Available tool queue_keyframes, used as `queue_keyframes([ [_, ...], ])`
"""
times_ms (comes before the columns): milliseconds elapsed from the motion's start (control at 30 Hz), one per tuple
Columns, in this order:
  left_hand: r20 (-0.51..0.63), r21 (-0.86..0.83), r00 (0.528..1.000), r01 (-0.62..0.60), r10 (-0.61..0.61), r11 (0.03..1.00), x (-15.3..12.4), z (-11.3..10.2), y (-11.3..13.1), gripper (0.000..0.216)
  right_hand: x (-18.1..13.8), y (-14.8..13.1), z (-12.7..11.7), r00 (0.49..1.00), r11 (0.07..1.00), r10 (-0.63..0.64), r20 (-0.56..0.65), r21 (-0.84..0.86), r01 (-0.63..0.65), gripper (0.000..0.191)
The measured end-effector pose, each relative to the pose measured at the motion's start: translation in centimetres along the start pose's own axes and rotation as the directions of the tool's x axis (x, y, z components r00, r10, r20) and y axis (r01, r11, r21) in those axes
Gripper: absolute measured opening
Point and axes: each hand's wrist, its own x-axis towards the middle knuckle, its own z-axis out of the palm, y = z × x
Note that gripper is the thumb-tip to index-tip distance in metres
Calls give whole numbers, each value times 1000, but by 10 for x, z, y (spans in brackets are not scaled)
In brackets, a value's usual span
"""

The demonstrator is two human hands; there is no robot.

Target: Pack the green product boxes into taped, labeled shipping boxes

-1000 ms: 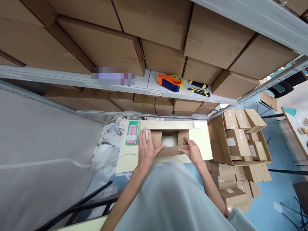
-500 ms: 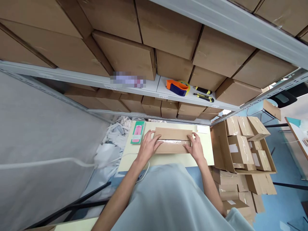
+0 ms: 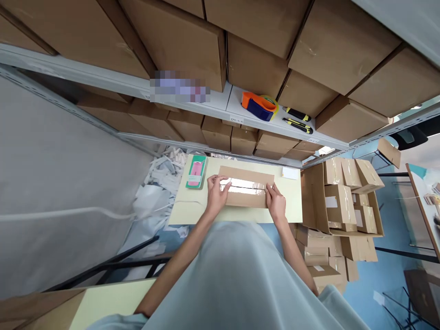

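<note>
At the far left corner of the tabletop point(image 3: 288, 206) lies a green and pink package point(image 3: 196, 173), a small white card point(image 3: 290, 173) at the far right corner, and off the left edge white paper scraps point(image 3: 165, 169) are heaped near a white cable point(image 3: 85, 211). Above the far edge, a grey shelf point(image 3: 271, 128) packed with cardboard boxes point(image 3: 256, 64) carries, along its front edge, an orange and blue tape dispenser point(image 3: 258, 106) and, to its right, two black and yellow cutters point(image 3: 298, 125), with smaller boxes point(image 3: 218, 133) below. Just off the right edge, a large open carton point(image 3: 314, 197) holds taped boxes point(image 3: 340, 206), others stacked beneath.
</note>
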Motion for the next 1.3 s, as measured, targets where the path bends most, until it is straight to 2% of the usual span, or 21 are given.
queue_keyframes([
  [133,10,22,1000,3,-4,1000,-5,-7,0,22,5,7,3,993,965,86,-78,253,-64,45],
  [233,8,9,1000,-4,4,1000,-7,-9,0,22,7,10,8,982,874,158,-100,477,-92,51],
  [300,-7,-1,1000,-2,2,1000,-8,-8,2,22,5,9,13,972,819,200,-120,565,-99,52],
  [400,-36,-5,999,14,-14,1000,-12,-7,6,21,-1,7,19,953,789,259,-159,604,-114,49],
  [533,-37,3,999,10,-10,1000,-23,-6,8,20,-10,10,19,943,793,288,-167,594,-137,47],
  [767,-24,43,999,27,-26,999,-27,-3,5,21,-11,12,20,939,809,300,-167,566,-158,59],
  [933,-5,82,998,-67,67,994,-24,-9,4,25,-12,9,16,970,900,173,-168,427,-87,59],
  [1067,-43,239,982,-168,183,956,-15,-14,7,29,-2,8,17,956,956,45,-290,292,43,50],
  [1200,-130,310,938,-268,320,912,22,-4,27,30,44,-3,2,887,944,-186,-424,173,280,36],
  [1300,-191,287,887,-359,421,888,66,8,64,26,98,-32,-28,797,896,-356,-487,62,439,34],
])
